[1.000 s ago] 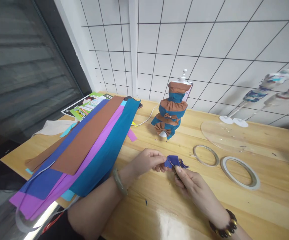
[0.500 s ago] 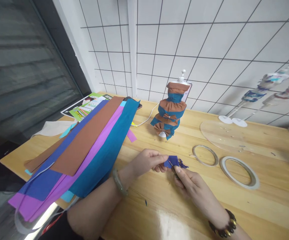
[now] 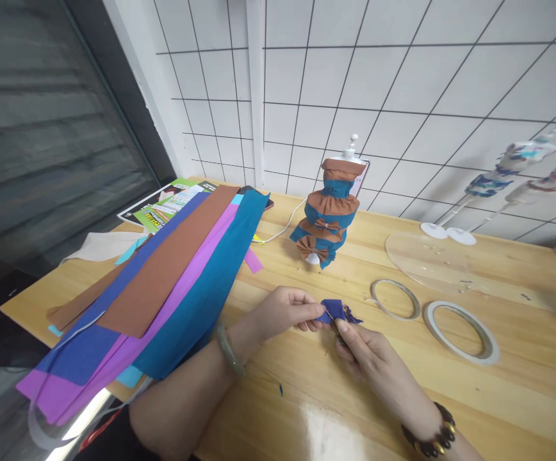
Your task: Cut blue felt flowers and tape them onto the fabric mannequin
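Note:
My left hand (image 3: 292, 310) pinches the left end of a small deep-blue piece of crepe paper (image 3: 333, 308) between thumb and fingers, above the table. From the right, my right hand (image 3: 371, 358) is closed around a slim dark tool (image 3: 339, 331) with a narrow metal tip. That tip meets the blue paper near my left fingertips; the grip hides much of the tool, so I cannot tell its exact kind. Thin, ragged blue shreds (image 3: 353, 315) show just beyond the paper's right edge. Behind my hands stands a small dress form (image 3: 333, 205) wrapped in brown and teal paper with brown bows.
Long crepe paper sheets (image 3: 163, 275) in brown, blue, purple and teal cover the left side of the wooden table (image 3: 278, 422). Two tape rolls (image 3: 489, 349) lie at right, near a clear disc (image 3: 412, 256). Two more decorated figures (image 3: 492, 182) lean at the back right.
My left fingertips have shifted slightly along the blue paper, exposing its left part differently. My right hand and the tool stay almost still.

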Demonstrator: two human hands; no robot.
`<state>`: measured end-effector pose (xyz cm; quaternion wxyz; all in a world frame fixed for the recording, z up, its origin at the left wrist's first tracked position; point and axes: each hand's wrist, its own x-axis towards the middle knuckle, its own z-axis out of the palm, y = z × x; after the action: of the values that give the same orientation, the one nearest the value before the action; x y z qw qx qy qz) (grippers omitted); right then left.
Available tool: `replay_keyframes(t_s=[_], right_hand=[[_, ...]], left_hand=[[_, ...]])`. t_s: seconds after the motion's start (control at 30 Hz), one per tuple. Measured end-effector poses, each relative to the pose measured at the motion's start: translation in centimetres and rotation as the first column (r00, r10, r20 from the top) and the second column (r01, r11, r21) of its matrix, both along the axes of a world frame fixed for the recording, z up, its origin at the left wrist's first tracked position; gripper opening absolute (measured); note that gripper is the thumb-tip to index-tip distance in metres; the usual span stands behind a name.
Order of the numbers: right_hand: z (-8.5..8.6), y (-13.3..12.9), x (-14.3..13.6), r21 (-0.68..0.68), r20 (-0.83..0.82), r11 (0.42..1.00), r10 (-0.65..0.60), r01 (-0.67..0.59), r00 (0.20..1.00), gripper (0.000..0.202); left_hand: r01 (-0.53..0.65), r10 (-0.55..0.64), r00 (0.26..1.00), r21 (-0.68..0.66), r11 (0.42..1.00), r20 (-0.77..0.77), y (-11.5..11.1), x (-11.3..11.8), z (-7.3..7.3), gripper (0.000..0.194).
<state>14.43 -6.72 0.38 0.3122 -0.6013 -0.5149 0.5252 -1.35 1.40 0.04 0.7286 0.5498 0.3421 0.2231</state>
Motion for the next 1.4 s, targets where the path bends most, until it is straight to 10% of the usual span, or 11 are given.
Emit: replay_keyframes(t_s=[1.4], right_hand=[[-0.07,0.01,-0.49,-0.044,-0.061,0.998,-0.054,0.052,0.997,0.051]], left_hand=[[-0.032,0.032,0.999,0.033,0.999,-0.004,-0.68,0.68,-0.58,0.017]])
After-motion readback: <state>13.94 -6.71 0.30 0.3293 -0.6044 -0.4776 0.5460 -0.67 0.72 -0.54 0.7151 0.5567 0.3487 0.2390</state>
